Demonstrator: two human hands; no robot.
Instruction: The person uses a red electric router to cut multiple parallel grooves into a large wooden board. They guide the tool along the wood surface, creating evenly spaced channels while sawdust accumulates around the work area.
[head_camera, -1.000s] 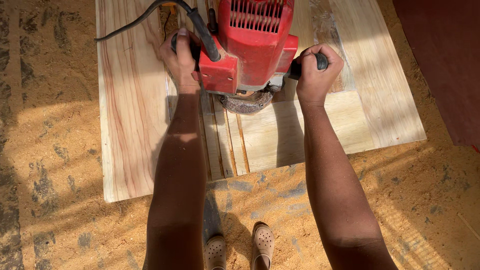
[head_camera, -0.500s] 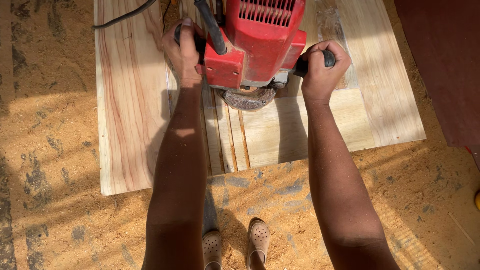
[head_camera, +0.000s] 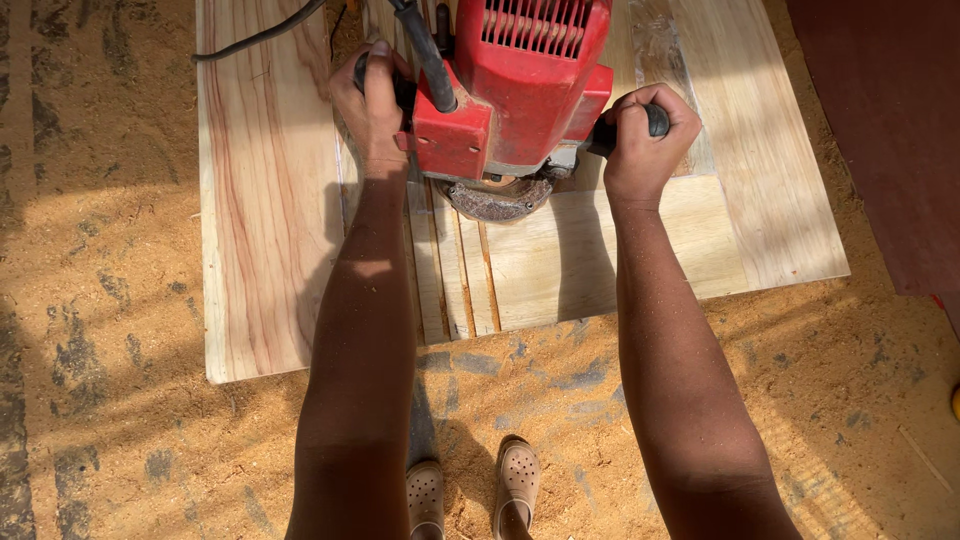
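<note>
A red electric router (head_camera: 520, 85) stands on a pale wooden panel (head_camera: 265, 200) that lies flat on the floor. My left hand (head_camera: 372, 100) is wrapped around its black left handle. My right hand (head_camera: 645, 135) is closed on the black right handle (head_camera: 655, 118). The router's round metal base (head_camera: 498, 198) rests on the wood at the far end of several narrow grooves (head_camera: 462, 270) that run toward me. A black power cord (head_camera: 255, 38) leads off from the tool to the upper left.
Sawdust covers the concrete floor (head_camera: 120, 400) all around the panel. My two feet in beige perforated clogs (head_camera: 515, 490) stand just below the panel's near edge. A dark red-brown board (head_camera: 890, 130) lies along the right.
The router and both hands have shifted away from me along the grooves, toward the top of the view. More grooved wood shows below the base.
</note>
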